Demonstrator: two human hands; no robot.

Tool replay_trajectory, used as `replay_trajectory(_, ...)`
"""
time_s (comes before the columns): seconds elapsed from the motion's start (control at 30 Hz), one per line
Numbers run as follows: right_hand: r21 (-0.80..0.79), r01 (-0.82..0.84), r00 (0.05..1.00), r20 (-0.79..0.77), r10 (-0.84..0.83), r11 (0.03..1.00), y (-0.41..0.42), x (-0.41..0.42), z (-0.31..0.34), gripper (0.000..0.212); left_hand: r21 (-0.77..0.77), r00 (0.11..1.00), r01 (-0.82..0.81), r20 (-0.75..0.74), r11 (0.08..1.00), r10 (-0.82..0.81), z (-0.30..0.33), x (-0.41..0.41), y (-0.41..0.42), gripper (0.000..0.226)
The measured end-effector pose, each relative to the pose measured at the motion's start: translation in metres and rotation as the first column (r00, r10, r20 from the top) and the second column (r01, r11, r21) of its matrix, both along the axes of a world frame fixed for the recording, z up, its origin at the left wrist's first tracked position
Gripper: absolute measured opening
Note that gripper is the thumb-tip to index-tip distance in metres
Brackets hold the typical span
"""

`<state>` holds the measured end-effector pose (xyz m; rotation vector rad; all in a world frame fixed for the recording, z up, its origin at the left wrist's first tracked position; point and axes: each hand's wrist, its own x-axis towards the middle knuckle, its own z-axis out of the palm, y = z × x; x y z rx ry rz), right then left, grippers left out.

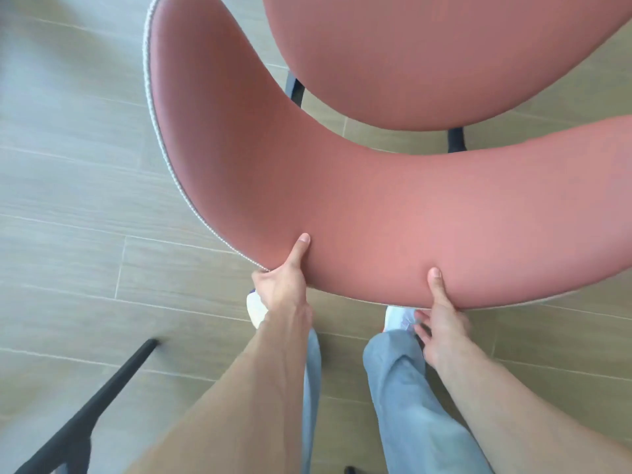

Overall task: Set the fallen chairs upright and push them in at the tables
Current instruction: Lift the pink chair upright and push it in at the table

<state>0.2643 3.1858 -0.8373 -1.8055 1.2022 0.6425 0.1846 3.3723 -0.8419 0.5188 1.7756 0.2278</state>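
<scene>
Pink padded upholstery is covering the chair [376,206], which is standing upright on the wood-look floor [68,165] directly in front of the person, its curved backrest [342,217] sweeping round the rounded seat [444,56]. Both hands are gripping the near top edge of that backrest. The left hand [284,278] is pressing its thumb on the pink inner face while its fingers are curling behind the white piped edge, out of sight. The right hand [441,309] is laying its thumb on the padding too, and its other fingers are hanging loosely spread just under the rim, so how firmly they are clamping is unclear.

Judging by the thick cushioning and slim dark legs [456,140], the chair is probably moderately light and stiff, though the smooth covering may be slippery under thumbs; the rim of the backrest looks like the sound place to hold for pushing.

Most of the legs are hiding beneath the seat, the chair's right side is running off frame, and no table is showing. Another dark chair frame [85,415] is poking in at lower left, mostly cut off. Jeans [403,388] and pale shoes [256,309] are showing below.
</scene>
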Motion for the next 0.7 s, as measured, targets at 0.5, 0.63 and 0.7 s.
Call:
replay_trajectory(0.5, -0.122, -0.009, 0.996, 0.092, 0.020, 0.993, 0.036, 0.086, 0.233, 0.068, 0.067, 0.953, 0.281, -0.141, 0.957, -0.269, 0.241, 0.080, 0.049, 0.082)
replay_trajectory(0.63, -0.082, -0.035, 0.987, 0.151, 0.047, 0.996, 0.055, 0.137, 0.259, 0.065, 0.117, 0.939, 0.338, -0.115, 0.934, -0.325, 0.270, 0.127, 0.071, 0.084)
replay_trajectory(0.7, -0.066, -0.060, 0.980, 0.184, 0.071, 0.996, 0.070, 0.164, 0.269, 0.067, 0.169, 0.928, 0.369, -0.113, 0.914, -0.354, 0.280, 0.156, 0.084, 0.081)
